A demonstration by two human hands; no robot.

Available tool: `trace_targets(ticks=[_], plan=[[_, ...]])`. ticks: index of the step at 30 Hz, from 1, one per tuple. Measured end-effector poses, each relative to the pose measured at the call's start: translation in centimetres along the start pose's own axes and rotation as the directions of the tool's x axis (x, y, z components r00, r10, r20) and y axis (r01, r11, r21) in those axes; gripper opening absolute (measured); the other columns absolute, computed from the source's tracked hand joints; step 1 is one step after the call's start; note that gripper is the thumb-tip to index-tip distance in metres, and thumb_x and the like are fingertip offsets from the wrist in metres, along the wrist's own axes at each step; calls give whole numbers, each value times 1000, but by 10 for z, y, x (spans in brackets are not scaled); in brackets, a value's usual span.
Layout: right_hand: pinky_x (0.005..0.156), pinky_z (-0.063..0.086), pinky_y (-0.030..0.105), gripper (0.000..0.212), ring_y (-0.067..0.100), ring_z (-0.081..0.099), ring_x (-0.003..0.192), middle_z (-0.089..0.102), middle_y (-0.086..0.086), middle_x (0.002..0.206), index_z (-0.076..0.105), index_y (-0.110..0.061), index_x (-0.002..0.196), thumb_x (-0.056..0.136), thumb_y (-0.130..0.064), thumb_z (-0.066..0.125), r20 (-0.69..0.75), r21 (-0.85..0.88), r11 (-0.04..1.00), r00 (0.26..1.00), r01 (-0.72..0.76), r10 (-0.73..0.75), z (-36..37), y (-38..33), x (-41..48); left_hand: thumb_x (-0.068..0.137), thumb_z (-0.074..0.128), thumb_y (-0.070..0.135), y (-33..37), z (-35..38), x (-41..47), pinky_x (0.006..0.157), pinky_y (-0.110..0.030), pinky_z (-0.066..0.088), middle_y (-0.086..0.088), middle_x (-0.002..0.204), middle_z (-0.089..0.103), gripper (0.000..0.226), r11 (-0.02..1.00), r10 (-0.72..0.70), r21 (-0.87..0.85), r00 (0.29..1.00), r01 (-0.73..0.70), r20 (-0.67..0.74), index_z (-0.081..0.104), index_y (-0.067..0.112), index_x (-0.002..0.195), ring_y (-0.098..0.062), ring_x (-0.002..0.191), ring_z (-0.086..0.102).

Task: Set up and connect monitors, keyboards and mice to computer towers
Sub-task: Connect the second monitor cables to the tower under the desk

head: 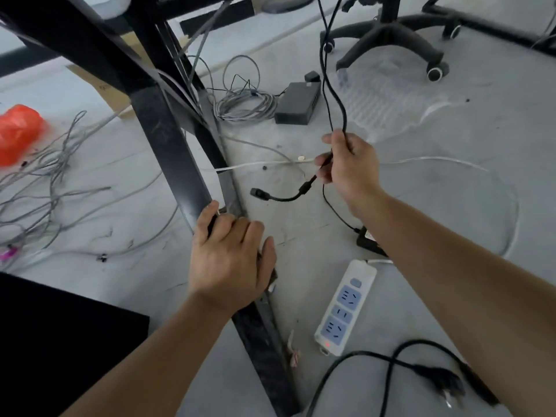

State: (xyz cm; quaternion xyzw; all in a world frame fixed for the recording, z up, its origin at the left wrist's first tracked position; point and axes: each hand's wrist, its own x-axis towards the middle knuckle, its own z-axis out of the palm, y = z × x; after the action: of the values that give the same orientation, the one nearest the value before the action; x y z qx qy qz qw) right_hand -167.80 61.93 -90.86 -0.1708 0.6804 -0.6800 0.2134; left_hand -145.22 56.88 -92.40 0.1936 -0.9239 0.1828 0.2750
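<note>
Two hands work above a white strip [346, 308] lying on a grey floor [436, 206]. The right hand [350, 167], up beyond the strip, pinches a black cable [304, 188]. Two strands rise from its fingers and leave the top of the view. One free end curves left below the hand to a single connector [259, 193], which is plugged into nothing. The left hand [231, 257], left of the strip, grips one black leg [174, 155] of the tabletop frame, fingers curled over its far edge and thumb on the near side.

The strip shows three blue sockets and one red lamp lit at its near end. Just beyond the strip, partly under the right forearm, sits one black brick [365, 240], and a thin black lead runs to it from under the right hand. On the near side of the strip, one black plug [436, 383] lies loose on the floor.

Far beyond the strip are one black box [296, 103], one grey coil [246, 105] just beside it, and one chair base [388, 34] with three castors in view. Far to the strip's left lie a tangle of grey wires [45, 182] and one orange bag [18, 130].
</note>
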Motion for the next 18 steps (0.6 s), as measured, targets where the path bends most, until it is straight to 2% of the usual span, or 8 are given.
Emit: trace_targets(ticks=[3, 7, 10, 12, 14, 16, 18], plan=[[54, 55, 28, 31, 16, 62, 54, 71, 7, 70, 63, -11, 101, 107, -33, 42, 39, 71, 994, 996, -82, 79, -3, -8, -8, 97, 46, 30, -1, 0, -2, 113, -47, 30, -3, 72, 65, 32, 1000, 7, -14, 1000, -7, -3, 67, 10, 82, -28, 75, 59], [54, 53, 26, 31, 16, 63, 54, 73, 6, 72, 60, -17, 92, 107, -34, 39, 52, -22, 997, 996, -67, 68, -8, -18, -31, 98, 45, 29, -5, -1, -4, 115, -48, 29, -6, 81, 69, 31, 997, 19, -75, 1000, -20, -10, 65, 7, 90, -28, 81, 62], [59, 57, 28, 33, 14, 62, 53, 73, 5, 72, 61, -18, 89, 106, -34, 38, 23, -73, 991, 993, -112, 114, -14, -10, -56, 96, 48, 21, -1, -7, -4, 114, -52, 30, -14, 107, 66, 26, 979, 16, -204, 1000, -19, -17, 62, 1, 106, -34, 100, 60], [60, 56, 29, 34, 13, 61, 53, 73, 3, 71, 61, -19, 86, 106, -35, 38, 1, -110, 984, 990, -141, 142, -15, 0, -69, 94, 50, 10, 1, -16, -11, 113, -54, 30, -23, 129, 52, 31, 928, -115, -364, 990, 79, -78, 55, -6, 120, -39, 119, 49], [60, 56, 28, 36, 14, 60, 56, 73, 4, 74, 60, -18, 85, 106, -34, 36, -17, -100, 977, 982, -191, 190, -8, 9, -81, 90, 49, -1, -1, -27, -30, 116, -49, 28, -23, 142, 38, 41, 806, -384, -509, 921, 301, -64, 46, -5, 132, -36, 133, 36], [63, 56, 28, 37, 18, 59, 61, 68, 8, 77, 56, -15, 83, 108, -31, 33, -10, 19, 953, 953, -303, 303, 4, 14, -87, 86, 44, -9, -7, -33, -50, 117, -45, 27, -19, 148, 29, 54, 609, -616, -576, 783, 544, 88, 38, 0, 139, -29, 139, 27], [58, 55, 26, 34, 22, 60, 66, 63, 12, 79, 53, -12, 84, 108, -24, 31, 44, 200, 870, 891, -451, 452, 22, 13, -90, 87, 44, -9, -18, -29, -64, 118, -44, 27, -16, 152, 22, 63, 479, -687, -504, 664, 719, 294, 28, 3, 147, -27, 142, 22]])
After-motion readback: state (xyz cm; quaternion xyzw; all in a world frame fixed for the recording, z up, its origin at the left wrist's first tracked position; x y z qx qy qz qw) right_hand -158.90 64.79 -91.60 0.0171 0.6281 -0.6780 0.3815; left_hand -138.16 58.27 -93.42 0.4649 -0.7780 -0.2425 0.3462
